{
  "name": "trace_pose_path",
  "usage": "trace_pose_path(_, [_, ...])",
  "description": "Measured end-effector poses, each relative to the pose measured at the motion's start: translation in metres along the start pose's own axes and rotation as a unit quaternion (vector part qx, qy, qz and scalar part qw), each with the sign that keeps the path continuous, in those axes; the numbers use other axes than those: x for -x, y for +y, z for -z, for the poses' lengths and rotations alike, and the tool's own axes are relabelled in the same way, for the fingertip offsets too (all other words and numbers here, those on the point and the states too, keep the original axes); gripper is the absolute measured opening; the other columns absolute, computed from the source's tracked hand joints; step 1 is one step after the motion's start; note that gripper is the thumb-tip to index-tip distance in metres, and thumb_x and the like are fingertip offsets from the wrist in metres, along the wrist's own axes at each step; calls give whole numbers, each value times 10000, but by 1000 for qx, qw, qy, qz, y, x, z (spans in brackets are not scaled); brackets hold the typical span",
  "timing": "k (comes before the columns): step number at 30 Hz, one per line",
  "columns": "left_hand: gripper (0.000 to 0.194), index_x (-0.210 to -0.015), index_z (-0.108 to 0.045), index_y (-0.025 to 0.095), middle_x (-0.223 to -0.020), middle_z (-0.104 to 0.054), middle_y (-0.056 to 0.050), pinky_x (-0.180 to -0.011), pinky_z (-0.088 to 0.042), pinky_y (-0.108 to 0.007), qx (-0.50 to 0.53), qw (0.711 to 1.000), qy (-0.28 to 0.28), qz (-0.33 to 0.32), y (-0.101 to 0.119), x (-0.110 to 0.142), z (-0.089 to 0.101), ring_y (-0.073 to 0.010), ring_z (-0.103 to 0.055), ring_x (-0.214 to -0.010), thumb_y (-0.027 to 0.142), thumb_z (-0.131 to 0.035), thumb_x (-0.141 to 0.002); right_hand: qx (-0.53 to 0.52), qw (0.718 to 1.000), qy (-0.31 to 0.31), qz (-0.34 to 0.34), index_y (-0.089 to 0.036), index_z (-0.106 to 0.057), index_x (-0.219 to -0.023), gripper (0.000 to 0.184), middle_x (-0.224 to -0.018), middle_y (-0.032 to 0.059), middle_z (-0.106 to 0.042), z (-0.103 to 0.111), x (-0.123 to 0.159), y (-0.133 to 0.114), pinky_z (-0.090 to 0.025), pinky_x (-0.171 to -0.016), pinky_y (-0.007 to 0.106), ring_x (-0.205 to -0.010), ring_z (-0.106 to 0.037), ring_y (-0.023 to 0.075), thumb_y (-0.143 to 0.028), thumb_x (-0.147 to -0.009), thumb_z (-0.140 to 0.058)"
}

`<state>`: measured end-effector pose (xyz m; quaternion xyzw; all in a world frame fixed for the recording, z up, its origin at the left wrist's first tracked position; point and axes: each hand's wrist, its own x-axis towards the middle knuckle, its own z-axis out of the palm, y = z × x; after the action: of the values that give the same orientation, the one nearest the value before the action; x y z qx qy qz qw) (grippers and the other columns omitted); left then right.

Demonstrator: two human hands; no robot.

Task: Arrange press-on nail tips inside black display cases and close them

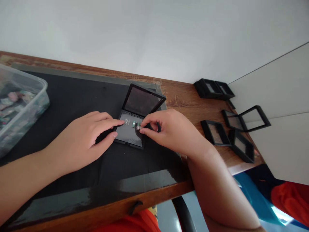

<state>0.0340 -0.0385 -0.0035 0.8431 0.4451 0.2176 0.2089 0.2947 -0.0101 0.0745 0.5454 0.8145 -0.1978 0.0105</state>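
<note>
A black hinged display frame lies on the dark table covering, its lid raised and leaning back. On the grey film of its base sit a few small shiny pieces in a row: a pale one at the left and a greenish one beside it. My left hand rests on the frame's left side with fingers apart, the index fingertip by the pale piece. At the row's right end my right hand pinches a small silvery piece, partly hidden by the fingertips.
A clear plastic tub of pastel pieces stands at the left. Several black frames lie at the right, including an open frame and a flat frame. The wooden table edge runs along the front; a white wall stands behind.
</note>
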Motion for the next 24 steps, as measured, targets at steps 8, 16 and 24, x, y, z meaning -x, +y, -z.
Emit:
trace_pose_path(8, [440,-1394,-744,287,-1189,-795,-55,-908,-593,-450,-4,1000,3,-6,-1,4,0,-276,-737,-1076,470,-453,-1118,-13,999,-33,18,-238,-871,-952,87,-672,-47,-664,4,3,3,-308,-642,284,-603,-515,105,-204,-933,-794])
trace_pose_path(16, [450,-1388,-755,305,-1197,-797,-56,-941,-592,-470,1,1000,-1,9,-2,2,0,-290,-739,-1091,487,-454,-1107,-8,999,-46,27,-220,-822,-936,59,-696,-52,-660,4,5,-2,-303,-646,290,-607,-512,104,-269,-948,-791])
trace_pose_path(24, [454,-1394,-750,288,-1211,-795,-55,-935,-590,-469,1,1000,0,3,-1,1,-1,-289,-740,-1096,482,-453,-1111,12,999,-21,22,-213,-779,-863,111,-672,-46,-633,-6,2,-8,-278,-669,302,-605,-488,110,-285,-948,-790])
